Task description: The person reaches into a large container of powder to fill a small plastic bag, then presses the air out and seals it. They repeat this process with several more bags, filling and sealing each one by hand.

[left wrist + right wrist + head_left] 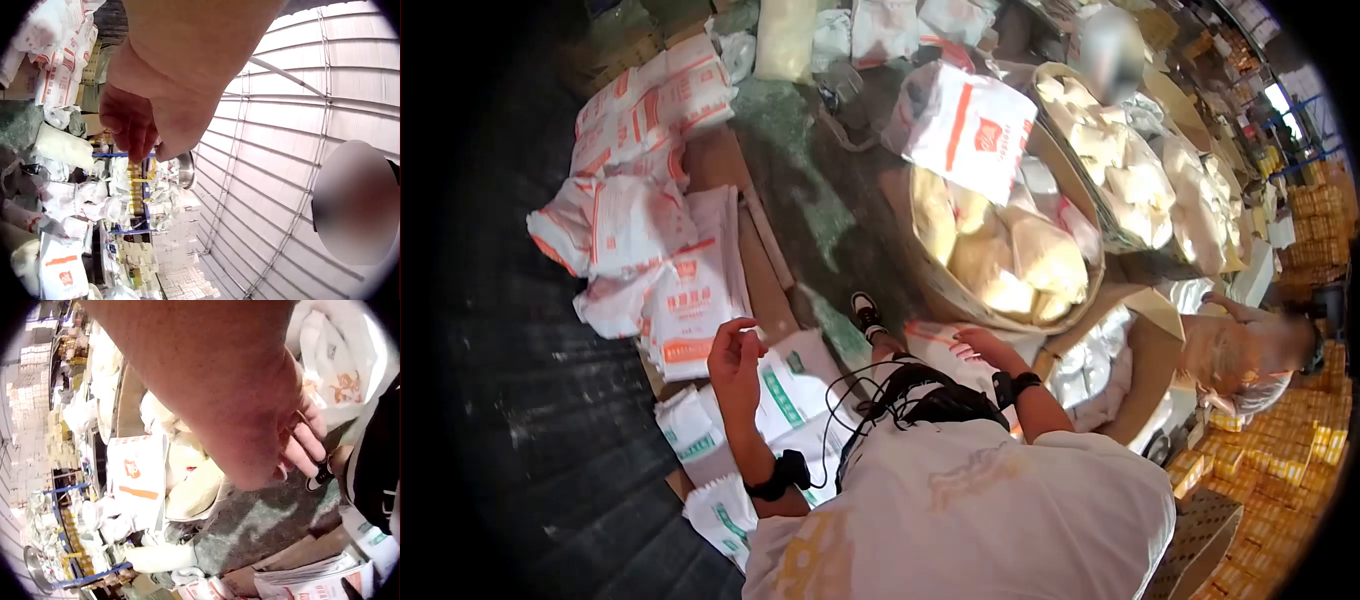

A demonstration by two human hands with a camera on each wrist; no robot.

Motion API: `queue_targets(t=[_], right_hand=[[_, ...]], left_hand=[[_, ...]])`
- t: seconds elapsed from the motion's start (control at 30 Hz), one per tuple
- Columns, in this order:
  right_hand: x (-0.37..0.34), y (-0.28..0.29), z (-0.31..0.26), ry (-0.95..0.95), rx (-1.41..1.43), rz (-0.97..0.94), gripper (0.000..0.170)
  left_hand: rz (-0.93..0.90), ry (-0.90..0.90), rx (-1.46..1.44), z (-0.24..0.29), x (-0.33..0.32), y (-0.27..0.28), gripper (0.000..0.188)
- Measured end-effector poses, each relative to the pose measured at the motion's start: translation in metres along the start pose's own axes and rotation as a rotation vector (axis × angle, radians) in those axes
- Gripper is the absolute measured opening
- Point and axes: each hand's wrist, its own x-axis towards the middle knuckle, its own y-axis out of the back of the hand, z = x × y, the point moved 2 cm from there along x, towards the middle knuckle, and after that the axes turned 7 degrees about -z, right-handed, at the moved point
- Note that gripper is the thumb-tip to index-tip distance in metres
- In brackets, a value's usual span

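My left hand (737, 362) hangs in the air with nothing in it, its fingers loosely bent. It overlaps the near end of a pile of flat white bags with red print (695, 290) in the head view. Just beside it lie white bags with green print (790, 385). My right hand (988, 350) is also free, fingers relaxed, in front of a round cardboard bin (920, 240) of filled, pale yellow bags (1045, 255). Across that bin's far rim lies a white bag with a red stripe (972, 130). In the right wrist view the right fingers (303, 447) bend loosely.
More cardboard bins hold pale filled bags (1120, 165) and clear-wrapped white ones (1090, 370). Dark floor (840, 190) runs between bins and pile. Another person (1240, 350) is at the right, near stacked orange boxes (1280, 460). A cream-coloured sack (784, 40) stands at the far end.
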Motion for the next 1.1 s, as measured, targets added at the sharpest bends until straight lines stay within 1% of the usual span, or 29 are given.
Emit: queue_targets(t=[0.07,0.1,0.13,0.17,0.2,0.23,0.3,0.37,0.43,0.47,0.5,0.57,0.63,0.67,0.7,0.73,0.77,0.8,0.83,0.87,0.9,0.97,1.07,1.1], right_hand=[[0.006,0.016,-0.005,0.019,0.103,0.024,0.030],[0.112,-0.061,-0.045,0.003,0.293,-0.144,0.027],[0.159,-0.013,-0.087,0.025,0.348,-0.185,0.025],[0.194,-0.005,-0.107,0.014,0.453,-0.256,0.023],[0.164,-0.021,-0.175,0.018,0.247,-0.013,0.021],[0.182,-0.022,-0.210,0.067,0.234,-0.067,0.023],[0.210,-0.036,-0.265,0.091,0.231,-0.034,0.025],[0.232,-0.044,-0.338,0.124,0.178,-0.003,0.026],[0.258,-0.037,-0.397,0.136,0.116,0.041,0.027],[0.274,-0.037,-0.419,0.126,0.093,0.070,0.027],[0.293,-0.037,-0.438,0.117,0.075,0.098,0.027],[0.326,-0.033,-0.468,0.103,0.152,0.111,0.028],[0.355,-0.030,-0.500,0.114,0.266,0.113,0.026],[0.370,-0.029,-0.512,0.133,0.298,0.174,0.026],[0.393,-0.021,-0.517,0.116,0.345,0.173,0.025],[0.415,-0.014,-0.523,0.118,0.424,0.117,0.025],[0.435,-0.006,-0.531,0.123,0.502,0.065,0.025],[0.447,-0.001,-0.552,0.168,0.505,0.076,0.025],[0.457,0.000,-0.574,0.210,0.510,0.087,0.026],[0.467,-0.005,-0.591,0.258,0.522,0.098,0.026],[0.467,-0.017,-0.620,0.308,0.451,0.128,0.026],[0.446,-0.046,-0.704,0.420,0.312,0.215,0.027],[0.487,-0.042,-0.769,0.488,0.457,0.162,0.028],[0.505,-0.036,-0.789,0.500,0.502,0.157,0.029]], left_hand=[[-0.015,0.018,-0.008,-0.040,0.022,0.007,0.018],[-0.010,0.155,0.156,-0.039,0.124,0.094,0.019],[0.025,0.225,0.167,-0.071,0.167,0.100,0.021],[0.058,0.296,0.175,-0.100,0.210,0.106,0.024],[-0.005,0.329,0.455,-0.171,0.229,0.142,0.029],[-0.066,0.352,0.737,-0.237,0.249,0.176,0.033],[-0.034,0.603,0.394,-0.243,0.258,0.202,0.040],[0.049,0.737,0.214,-0.229,0.287,0.217,0.039],[0.132,0.564,-0.101,-0.237,0.316,0.234,0.039],[0.144,0.680,-0.141,-0.237,0.335,0.244,0.040],[0.213,0.776,-0.191,-0.238,0.357,0.253,0.042],[0.307,0.884,-0.173,-0.230,0.420,0.256,0.044],[0.280,0.781,-0.201,-0.245,0.493,0.265,0.038],[0.278,0.799,-0.166,-0.255,0.542,0.268,0.034],[0.218,0.811,-0.195,-0.256,0.593,0.268,0.031],[0.161,0.778,-0.116,-0.256,0.645,0.264,0.031],[0.062,0.732,-0.115,-0.268,0.700,0.263,0.032],[-0.077,0.703,0.068,-0.230,0.751,0.243,0.032],[-0.161,0.533,0.155,-0.247,0.804,0.237,0.030],[-0.181,0.521,0.151,-0.202,0.845,0.209,0.031],[-0.261,0.524,0.219,-0.178,0.889,0.190,0.032],[-0.338,0.453,0.224,-0.147,0.967,0.150,0.030],[-0.421,0.298,0.100,-0.134,1.078,0.096,0.027],[-0.455,0.315,0.079,-0.127,1.105,0.078,0.026]])
